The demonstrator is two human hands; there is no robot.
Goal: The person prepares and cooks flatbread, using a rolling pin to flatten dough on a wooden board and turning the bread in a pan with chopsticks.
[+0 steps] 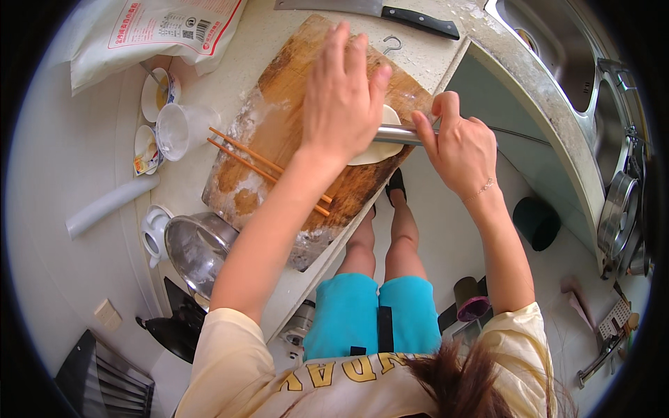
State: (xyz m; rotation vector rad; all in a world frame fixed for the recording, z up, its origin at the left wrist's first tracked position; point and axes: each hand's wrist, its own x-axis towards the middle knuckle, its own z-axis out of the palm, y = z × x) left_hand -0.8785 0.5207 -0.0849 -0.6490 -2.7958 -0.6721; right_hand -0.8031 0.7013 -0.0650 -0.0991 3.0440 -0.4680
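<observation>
A wooden cutting board dusted with flour lies on the counter, with a flat round of dough near its right edge. A metal rolling pin crosses the dough. My left hand is spread flat over the pin's left part, fingers straight; it hides that end, and nothing is gripped in it. My right hand holds the pin's right part between thumb and curled fingers, beyond the board's edge. A pair of wooden chopsticks lies across the board, left of my left forearm.
Behind the board lie a cleaver and a metal hook. Leftward are a flour bag, a plastic cup, small bowls and a steel bowl. The counter edge runs beside the board; a sink is at right.
</observation>
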